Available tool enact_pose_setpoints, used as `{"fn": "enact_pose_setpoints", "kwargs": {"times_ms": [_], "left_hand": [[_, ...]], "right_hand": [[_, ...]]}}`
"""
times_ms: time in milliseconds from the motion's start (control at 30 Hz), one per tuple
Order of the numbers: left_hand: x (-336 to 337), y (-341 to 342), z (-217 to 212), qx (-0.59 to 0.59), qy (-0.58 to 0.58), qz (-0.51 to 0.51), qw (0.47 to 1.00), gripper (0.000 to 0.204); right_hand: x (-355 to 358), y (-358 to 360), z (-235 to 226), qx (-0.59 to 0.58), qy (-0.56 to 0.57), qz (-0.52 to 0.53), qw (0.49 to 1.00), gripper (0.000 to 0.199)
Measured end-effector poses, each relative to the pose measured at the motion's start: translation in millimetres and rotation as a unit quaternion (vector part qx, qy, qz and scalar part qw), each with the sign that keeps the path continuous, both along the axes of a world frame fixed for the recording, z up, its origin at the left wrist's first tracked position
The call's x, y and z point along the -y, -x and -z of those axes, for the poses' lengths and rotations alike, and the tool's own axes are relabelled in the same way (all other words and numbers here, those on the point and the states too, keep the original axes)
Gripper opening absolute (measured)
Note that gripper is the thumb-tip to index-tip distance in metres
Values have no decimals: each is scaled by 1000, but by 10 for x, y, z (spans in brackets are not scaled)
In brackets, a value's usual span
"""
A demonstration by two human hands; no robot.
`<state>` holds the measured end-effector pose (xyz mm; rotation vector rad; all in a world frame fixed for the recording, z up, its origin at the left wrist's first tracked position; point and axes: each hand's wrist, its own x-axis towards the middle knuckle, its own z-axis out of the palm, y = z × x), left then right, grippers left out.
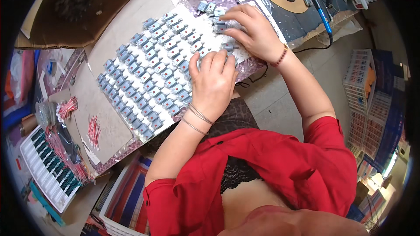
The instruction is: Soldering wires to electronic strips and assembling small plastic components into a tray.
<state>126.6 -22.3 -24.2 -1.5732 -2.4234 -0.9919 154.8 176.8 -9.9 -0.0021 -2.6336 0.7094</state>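
Observation:
Small blue-grey blocks (151, 55), most with a red dot and clear side parts, stand in slanting rows on a white board (197, 25). My left hand (212, 78) lies palm down over the rows' right part, fingers slightly bent and apart. It covers the blocks beneath, and its fingertips are partly hidden. At the board's upper right, my right hand (253, 32) has its thumb and forefinger about a blue-grey block (219, 21) in a short group. Another block (226, 46) sits between my two hands.
A cardboard box (83, 39) with many small round parts stands at upper left. Red-and-white wire bundles (93, 132) lie on the left board. A blue soldering iron (321, 13) lies at upper right. White crates (356, 80) stand on the right, and a white basket (107, 218) stands below the table.

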Motion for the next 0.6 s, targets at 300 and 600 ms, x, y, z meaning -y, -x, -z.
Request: {"fn": "enact_pose_setpoints", "kwargs": {"times_ms": [300,600], "left_hand": [[7,-19,14,2,21,13,1000,39],[-96,36,-15,-3,63,15,998,53]], "right_hand": [[-216,149,27,135,68,-107,983,30],[-78,521,-165,169,-232,-212,934,23]]}}
